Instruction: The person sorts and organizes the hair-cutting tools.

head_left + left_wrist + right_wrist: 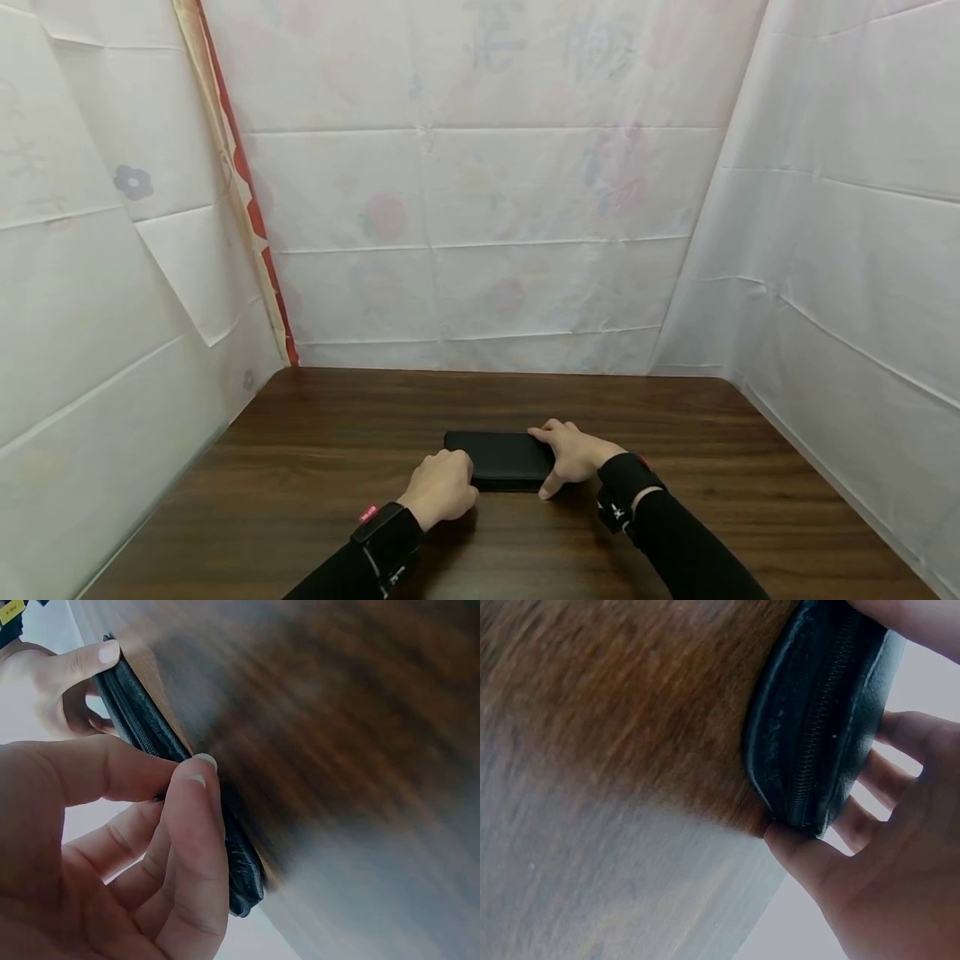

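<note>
A black leather-look zip wallet (pixel 507 458) lies flat on the table, its zipped edge toward me. At that edge, near the wallet's left end, my left hand (pixel 441 487) has its fingers curled. The left wrist view shows its thumb and index finger pinched together at the zipper (pixel 135 724); the zipper pull is mostly hidden by the fingertips. My right hand (pixel 573 455) grips the right end, thumb at the near corner and fingers over the far side. In the right wrist view, zipper teeth (pixel 814 735) run closed along the edge by the thumb.
The dark wood-grain table (pixel 360 408) extends around the wallet on every side. White printed cloth (pixel 480 192) hangs behind the table and at both sides. A red-edged strip (pixel 251 204) runs down the back left corner.
</note>
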A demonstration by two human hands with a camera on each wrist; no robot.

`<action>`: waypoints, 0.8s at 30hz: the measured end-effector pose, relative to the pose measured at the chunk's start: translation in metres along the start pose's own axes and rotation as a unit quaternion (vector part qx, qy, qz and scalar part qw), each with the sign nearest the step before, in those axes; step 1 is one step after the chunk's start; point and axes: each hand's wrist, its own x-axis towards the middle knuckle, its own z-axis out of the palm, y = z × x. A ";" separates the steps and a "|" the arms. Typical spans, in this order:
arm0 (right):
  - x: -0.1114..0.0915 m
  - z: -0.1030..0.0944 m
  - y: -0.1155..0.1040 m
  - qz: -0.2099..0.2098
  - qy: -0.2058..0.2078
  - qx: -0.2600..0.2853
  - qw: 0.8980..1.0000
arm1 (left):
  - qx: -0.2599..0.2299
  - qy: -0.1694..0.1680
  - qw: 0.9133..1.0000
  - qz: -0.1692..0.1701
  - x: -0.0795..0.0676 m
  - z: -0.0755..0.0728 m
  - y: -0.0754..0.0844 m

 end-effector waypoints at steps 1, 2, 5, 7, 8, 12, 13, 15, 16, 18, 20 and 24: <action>0.000 0.000 0.000 0.001 0.000 0.001 1.000 | 0.000 0.000 1.000 0.000 0.000 0.000 0.000; 0.000 0.000 0.000 0.001 0.000 0.001 1.000 | 0.000 0.001 1.000 0.001 0.001 0.000 0.000; 0.000 0.000 0.000 0.002 0.000 0.004 1.000 | 0.001 0.004 1.000 0.003 0.001 0.000 0.000; 0.000 0.000 0.000 0.003 0.000 0.004 1.000 | 0.003 0.004 1.000 0.004 0.002 0.000 -0.001; 0.000 0.000 0.000 0.003 0.000 0.003 1.000 | 0.006 0.005 1.000 0.004 0.002 0.000 -0.001; 0.000 0.000 0.001 0.003 0.002 0.003 1.000 | 0.014 0.009 1.000 0.000 0.001 -0.001 -0.004; 0.000 0.000 0.001 0.004 0.003 0.004 1.000 | 0.015 0.011 1.000 -0.001 0.000 -0.001 -0.005; 0.000 0.000 0.001 0.005 0.003 0.006 1.000 | 0.013 0.013 1.000 -0.002 -0.001 -0.002 -0.007; 0.000 0.000 0.002 0.006 0.003 0.006 1.000 | 0.013 0.014 1.000 -0.003 -0.001 -0.002 -0.009; 0.000 0.001 0.002 0.007 0.003 0.007 1.000 | 0.012 0.014 1.000 -0.003 -0.002 -0.003 -0.010; 0.000 0.001 0.001 0.005 0.002 0.007 1.000 | 0.011 0.012 1.000 -0.004 -0.002 -0.003 -0.011; 0.000 0.000 0.000 0.004 0.001 0.006 1.000 | 0.014 0.011 1.000 -0.006 -0.003 -0.004 -0.011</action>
